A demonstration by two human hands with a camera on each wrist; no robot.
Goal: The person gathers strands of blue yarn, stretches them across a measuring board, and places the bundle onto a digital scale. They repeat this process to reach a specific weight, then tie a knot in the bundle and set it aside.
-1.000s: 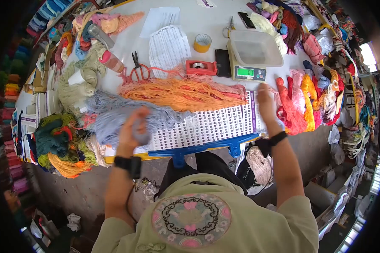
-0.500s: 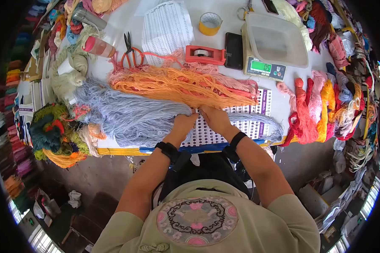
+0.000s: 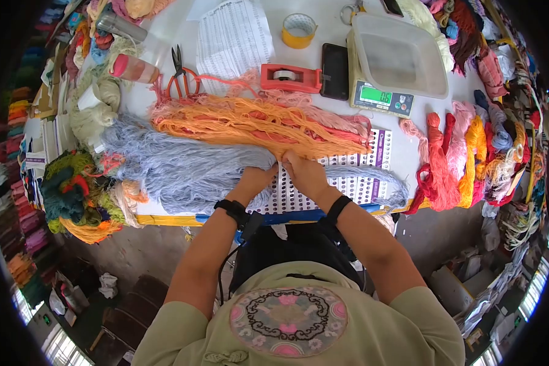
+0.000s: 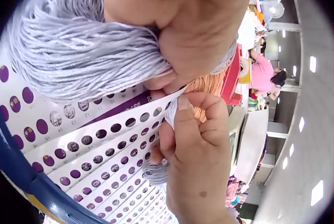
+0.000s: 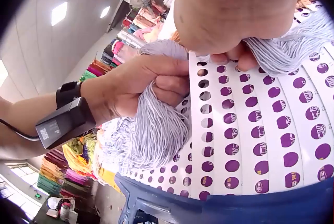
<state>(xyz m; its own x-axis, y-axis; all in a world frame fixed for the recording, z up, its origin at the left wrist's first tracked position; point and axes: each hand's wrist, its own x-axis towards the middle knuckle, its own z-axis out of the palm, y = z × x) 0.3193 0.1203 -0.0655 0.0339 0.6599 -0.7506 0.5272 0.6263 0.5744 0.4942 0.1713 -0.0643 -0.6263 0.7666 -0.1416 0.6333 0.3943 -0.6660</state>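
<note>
In the head view my left hand [image 3: 257, 183] grips the end of a thick bundle of pale blue-grey thread [image 3: 183, 171]. My right hand [image 3: 304, 175] meets it at a row of white punched cards [image 3: 351, 161]. A thinner lock of the same thread [image 3: 372, 173] trails rightward from the right hand across the cards. In the right wrist view one card [image 5: 200, 106] stands raised, with the left fingers pinching its upper edge. Seen from the left wrist, the right hand [image 4: 201, 143] pinches pale thread [image 4: 171, 113] against that card.
Orange and coral threads [image 3: 256, 122] lie just beyond the hands. Behind them are orange-handled scissors [image 3: 180, 76], a red tape dispenser [image 3: 291, 78], a phone [image 3: 335, 70] and a scale [image 3: 381, 97] bearing a plastic tub [image 3: 402, 55]. Coloured skeins [image 3: 439, 158] hang at the right edge.
A second ago the hands were apart, the right one near the scale. They came together over the cards, and a blue-grey lock now lies rightward. Since half a second ago they have barely moved.
</note>
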